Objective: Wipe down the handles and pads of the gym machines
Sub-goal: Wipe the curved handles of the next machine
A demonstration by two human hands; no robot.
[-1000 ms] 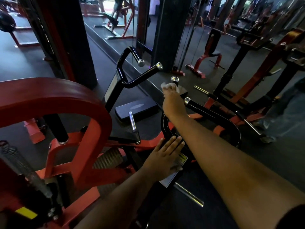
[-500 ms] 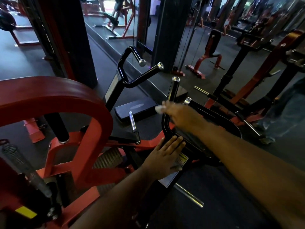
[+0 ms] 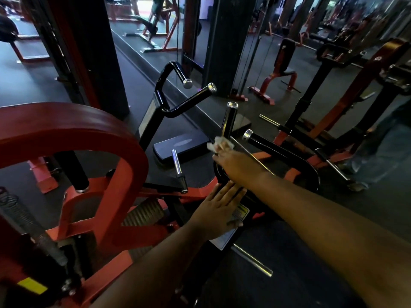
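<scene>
My right hand [image 3: 235, 165] holds a white wipe [image 3: 219, 145] against the lower part of an upright black handle [image 3: 229, 121] with a chrome end cap. A second black handle [image 3: 266, 144] angles off to its right. My left hand [image 3: 219, 208] lies flat, fingers spread, on the black frame of the machine beside a white and yellow label [image 3: 233, 227]. A matching pair of black handles [image 3: 184, 98] stands further back on the left. A dark pad [image 3: 181, 145] lies low between the two handle sets.
A thick red curved arm [image 3: 73, 130] of the machine fills the left foreground, with a coiled spring [image 3: 26, 221] below it. Chrome pegs [image 3: 176, 162] stick out near the pad. Other red and black machines [image 3: 333, 96] stand to the right. A person's leg [image 3: 382, 152] shows at the right edge.
My right hand slid down from the top of the upright handle to its base with the wipe, then came slightly back up. My left hand has stayed flat on the frame.
</scene>
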